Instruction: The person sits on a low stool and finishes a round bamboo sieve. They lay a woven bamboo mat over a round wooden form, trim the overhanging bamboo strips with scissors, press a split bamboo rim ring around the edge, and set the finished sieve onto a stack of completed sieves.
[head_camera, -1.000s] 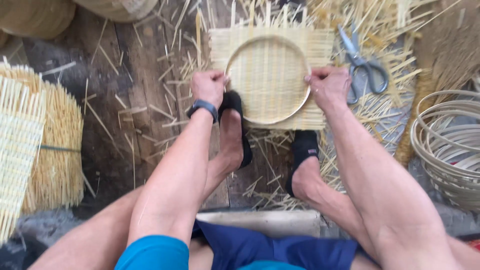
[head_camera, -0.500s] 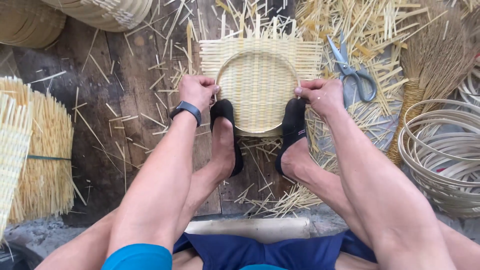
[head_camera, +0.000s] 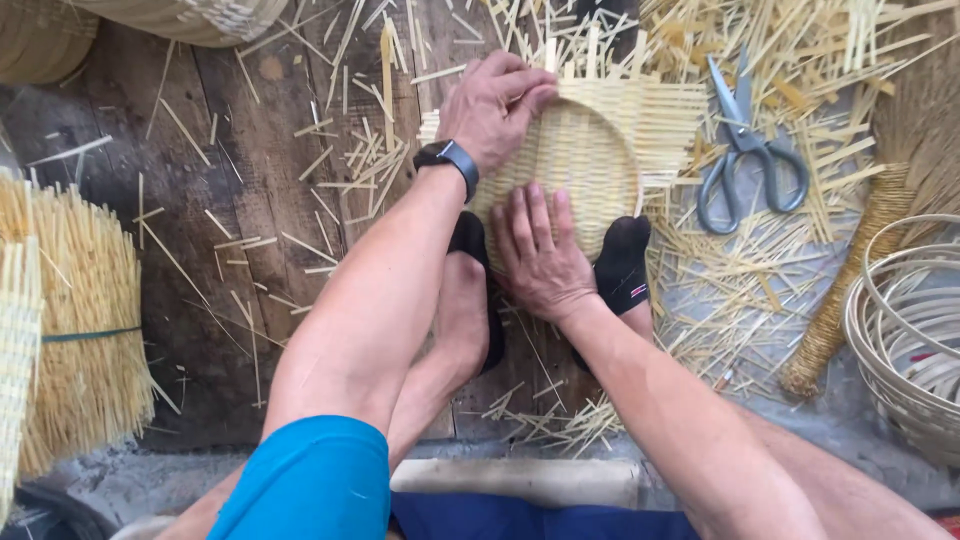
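1. Woven tray (head_camera: 590, 150): flat mat of thin pale bamboo strips, tight weave, a round hoop set in it; loose strip ends stick out ragged past the top and right edges.
2. Left hand (head_camera: 492, 105): fingers curled down over the tray's top edge, pressing on it; whether they close round a strip cannot be told. A dark watch (head_camera: 447, 160) sits on that wrist.
3. Right hand (head_camera: 540, 255): flat, fingers spread and extended, palm down on the tray's near part. Not closed on anything.
4. The tray lies directly under both hands, between them, its near edge pinned by two feet in black slippers (head_camera: 622, 265).
5. Scissors (head_camera: 745, 150): grey metal, shut blades pointing away, lying right of the tray, well apart from the right hand.
6. Surface: dark, worn wooden planks (head_camera: 250, 150), littered with short straw-coloured offcuts (head_camera: 780, 60).
7. Left of the arms: a tied bundle of cut strips (head_camera: 85, 320), bristly ends up.
8. Far right: a stack of bent cane hoops (head_camera: 910, 320), smooth and round.
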